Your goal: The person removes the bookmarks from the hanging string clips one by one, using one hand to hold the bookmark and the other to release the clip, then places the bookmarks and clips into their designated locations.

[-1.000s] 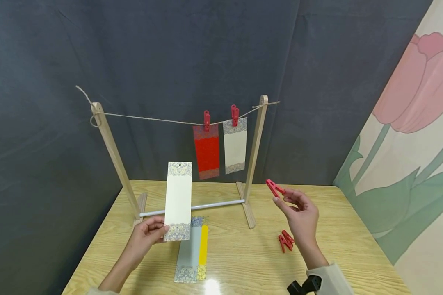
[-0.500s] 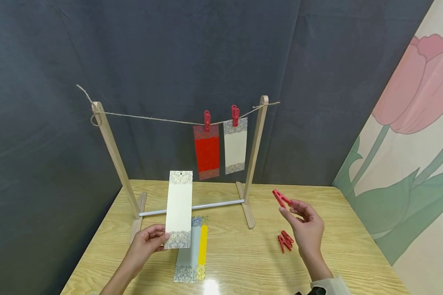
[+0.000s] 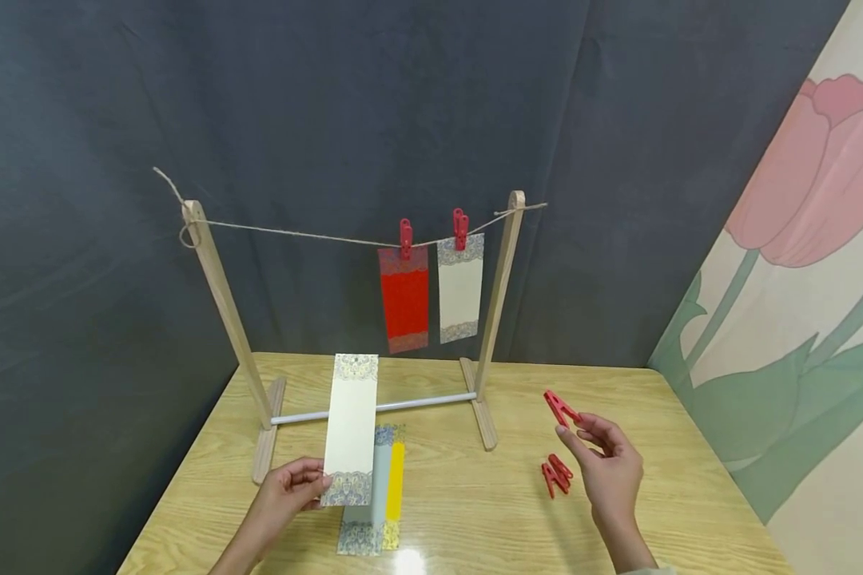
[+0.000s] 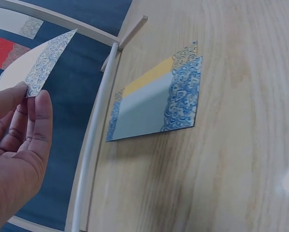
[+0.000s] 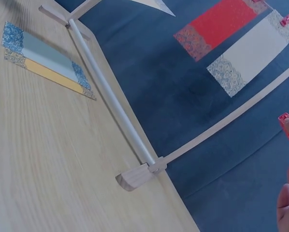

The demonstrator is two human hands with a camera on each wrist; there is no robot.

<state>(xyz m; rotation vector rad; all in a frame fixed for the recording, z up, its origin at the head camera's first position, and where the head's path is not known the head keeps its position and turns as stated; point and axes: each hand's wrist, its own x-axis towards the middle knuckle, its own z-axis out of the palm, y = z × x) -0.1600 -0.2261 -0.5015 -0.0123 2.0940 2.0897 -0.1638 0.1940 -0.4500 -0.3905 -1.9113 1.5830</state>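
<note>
My left hand (image 3: 285,495) pinches a cream bookmark (image 3: 351,423) with patterned ends by its lower left edge, holding it upright above the table. In the left wrist view the same bookmark (image 4: 44,60) bends slightly, thumb on one face and fingers behind. A red clothespin (image 3: 560,407) is pinched between thumb and fingers of my right hand (image 3: 607,459), over the table's right side. Beneath the held bookmark lie a grey-blue bookmark (image 3: 381,471) and a yellow bookmark (image 3: 395,481), overlapping. Two red clothespins (image 3: 556,474) lie together left of my right hand.
Behind my hands stands a wooden rack (image 3: 219,299) with a twine line (image 3: 295,233) between its posts and a pale crossbar (image 3: 424,401) low down. A red bookmark (image 3: 406,303) and a cream bookmark (image 3: 460,291) hang pinned near the right post. A dark curtain (image 3: 331,104) hangs behind.
The held bookmark has come down toward the table with my left hand. My right hand has moved right and lower, carrying its clothespin. The hung bookmarks stay put.
</note>
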